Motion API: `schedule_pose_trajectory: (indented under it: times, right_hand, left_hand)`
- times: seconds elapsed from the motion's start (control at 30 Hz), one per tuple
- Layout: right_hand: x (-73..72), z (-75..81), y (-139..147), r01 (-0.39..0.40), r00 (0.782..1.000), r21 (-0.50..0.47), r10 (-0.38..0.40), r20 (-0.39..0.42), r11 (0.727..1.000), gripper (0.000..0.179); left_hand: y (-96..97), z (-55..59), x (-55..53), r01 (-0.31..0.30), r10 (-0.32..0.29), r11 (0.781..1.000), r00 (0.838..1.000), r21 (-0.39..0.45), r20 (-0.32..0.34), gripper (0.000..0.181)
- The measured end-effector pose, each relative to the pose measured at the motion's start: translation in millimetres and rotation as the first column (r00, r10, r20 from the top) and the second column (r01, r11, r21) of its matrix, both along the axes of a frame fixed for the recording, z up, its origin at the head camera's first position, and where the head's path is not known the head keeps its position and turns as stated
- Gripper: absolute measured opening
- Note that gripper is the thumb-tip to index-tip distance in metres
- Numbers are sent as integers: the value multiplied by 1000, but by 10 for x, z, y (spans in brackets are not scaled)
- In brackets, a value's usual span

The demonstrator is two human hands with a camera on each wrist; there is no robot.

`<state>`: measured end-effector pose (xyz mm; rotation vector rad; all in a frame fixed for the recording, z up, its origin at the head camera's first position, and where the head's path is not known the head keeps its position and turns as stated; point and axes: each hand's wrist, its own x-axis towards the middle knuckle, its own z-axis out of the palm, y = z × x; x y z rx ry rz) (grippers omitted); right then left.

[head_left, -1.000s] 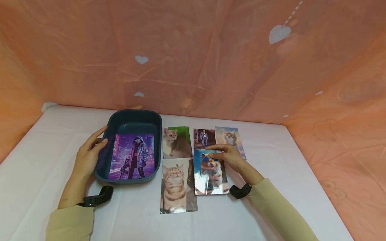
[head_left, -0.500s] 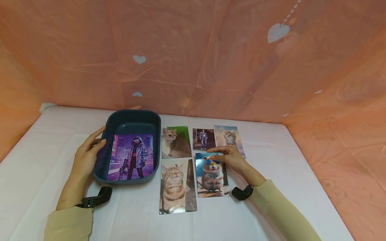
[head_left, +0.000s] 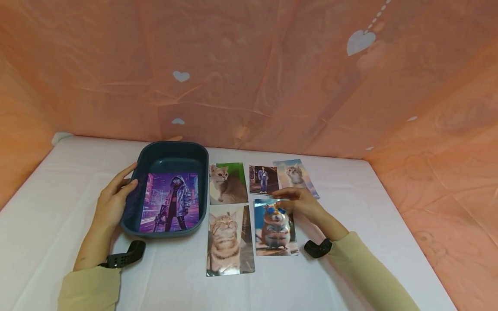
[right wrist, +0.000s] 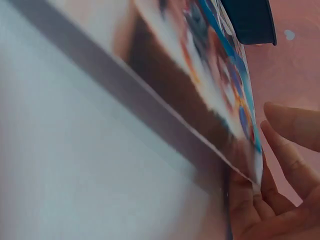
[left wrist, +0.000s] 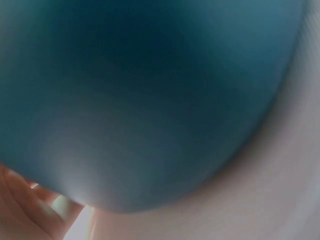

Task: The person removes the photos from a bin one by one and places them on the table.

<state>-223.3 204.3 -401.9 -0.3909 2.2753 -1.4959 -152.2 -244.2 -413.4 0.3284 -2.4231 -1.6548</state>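
A dark teal tray [head_left: 175, 149] stands at the left, with a purple photo of a hooded figure [head_left: 173, 203] lying inside it. My left hand [head_left: 113, 201] rests along the tray's left side, thumb and forefinger at the rim; in the left wrist view the tray [left wrist: 150, 100] hides most of it. My right hand [head_left: 305, 205] pinches the upper right part of a hamster photo [head_left: 274, 235]. In the right wrist view an edge of that photo [right wrist: 200, 90] stands up off the white surface, near the right hand's fingers [right wrist: 295, 160].
Beside the tray lie a cat photo with green [head_left: 229, 185], a smiling cat photo [head_left: 225, 246], a standing person photo [head_left: 258, 179] and a kitten photo [head_left: 293, 170]. A white cloth [head_left: 350, 207] covers the table. An orange curtain [head_left: 249, 77] rises behind.
The hamster photo has moved down and slightly right with my right hand, uncovering the person photo's lower part. The kitten photo has turned slightly. My left hand keeps its place at the tray.
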Motion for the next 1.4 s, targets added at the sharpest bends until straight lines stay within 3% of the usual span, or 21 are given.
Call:
schedule_pose_trajectory:
  times: [0.17,0.53,0.93,1.2,1.4]
  right_hand:
    - [-12,31,65,-9,999,-49,11,33,999,40]
    - [-50,101,64,53,999,62,-52,-15,997,40]
    - [-154,164,65,87,996,34,-86,-10,996,42]
    - [-164,235,-117,92,996,1,-92,-10,996,41]
    - [-160,298,-341,34,999,-58,-34,-3,998,40]
  left_hand:
    - [8,2,-10,-6,7,1000,1000,-1,18,49]
    - [8,-8,0,-8,8,1000,1000,5,-1,49]
    - [5,1,0,-7,7,1000,1000,-4,9,49]
    - [7,3,-2,-11,12,1000,1000,-13,24,49]
    - [15,8,-1,-9,9,1000,1000,-4,25,49]
